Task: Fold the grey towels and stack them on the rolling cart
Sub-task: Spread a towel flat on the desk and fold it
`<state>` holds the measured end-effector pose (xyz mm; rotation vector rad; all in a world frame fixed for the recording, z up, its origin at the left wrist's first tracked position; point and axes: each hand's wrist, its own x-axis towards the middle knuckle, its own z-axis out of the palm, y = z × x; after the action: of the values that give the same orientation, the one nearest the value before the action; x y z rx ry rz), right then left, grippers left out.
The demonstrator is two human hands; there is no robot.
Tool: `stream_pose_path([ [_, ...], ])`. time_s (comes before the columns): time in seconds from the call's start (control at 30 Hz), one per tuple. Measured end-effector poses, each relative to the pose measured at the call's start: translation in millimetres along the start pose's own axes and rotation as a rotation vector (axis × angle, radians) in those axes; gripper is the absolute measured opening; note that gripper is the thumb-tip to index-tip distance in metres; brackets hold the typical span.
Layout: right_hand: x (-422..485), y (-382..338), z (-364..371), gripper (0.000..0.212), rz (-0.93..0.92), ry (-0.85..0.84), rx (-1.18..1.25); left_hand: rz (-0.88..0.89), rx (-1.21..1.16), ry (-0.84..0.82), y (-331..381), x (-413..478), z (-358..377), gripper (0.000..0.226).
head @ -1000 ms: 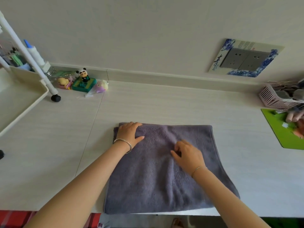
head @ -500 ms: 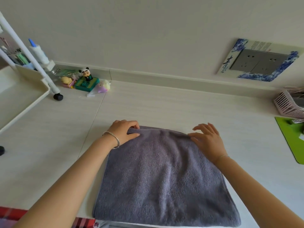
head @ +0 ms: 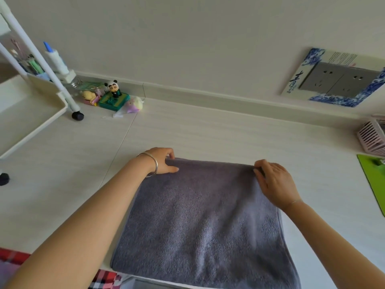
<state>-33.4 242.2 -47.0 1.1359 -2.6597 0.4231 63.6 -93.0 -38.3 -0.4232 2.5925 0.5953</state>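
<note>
A grey towel (head: 204, 222) lies flat on the pale table (head: 218, 134), its near edge hanging over the table's front. My left hand (head: 161, 161) pinches the towel's far left corner between thumb and curled fingers. At the far right corner, my right hand (head: 275, 180) grips the towel with fingers curled over the edge. The white rolling cart (head: 31, 113) stands at the left, its tray level with the table; one black castor (head: 77, 116) rests on the tabletop.
Small figurines (head: 113, 92) sit by the wall behind the cart's leg. A pink basket (head: 373, 138) and a green mat (head: 375, 180) lie at the right edge. A socket plate (head: 337, 80) is on the wall.
My right hand moved from the towel's middle to its far right corner and now grips it. My left hand's fingers closed on the far left corner. The view shifted closer and left.
</note>
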Motion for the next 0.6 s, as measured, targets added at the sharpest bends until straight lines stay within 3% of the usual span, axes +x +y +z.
stream_pose_path([
  [0.1, 1.1, 15.1, 8.2, 0.021, 0.326, -0.327, 0.112, -0.013, 0.028, -0.026, 4.1, 2.2, -3.7, 0.036],
  [0.17, 1.6, 26.6, 15.5, 0.020, 0.430, -0.412, 0.255, -0.012, 0.013, -0.015, 3.0, 3.6, -4.7, 0.025],
  [0.23, 5.3, 32.4, 14.3, 0.021, 0.444, -0.448, 0.307, -0.016, -0.024, -0.003, 1.1, 2.2, -4.8, 0.017],
  [0.43, 10.8, 28.0, 12.1, 0.035, 0.516, -0.399, 0.251, -0.056, -0.016, 0.118, 4.6, 5.5, 4.0, 0.024],
  [0.6, 12.7, 17.8, 14.7, 0.023, 0.618, -0.362, 0.237, -0.111, 0.061, 0.233, 7.2, 11.6, 19.2, 0.023],
])
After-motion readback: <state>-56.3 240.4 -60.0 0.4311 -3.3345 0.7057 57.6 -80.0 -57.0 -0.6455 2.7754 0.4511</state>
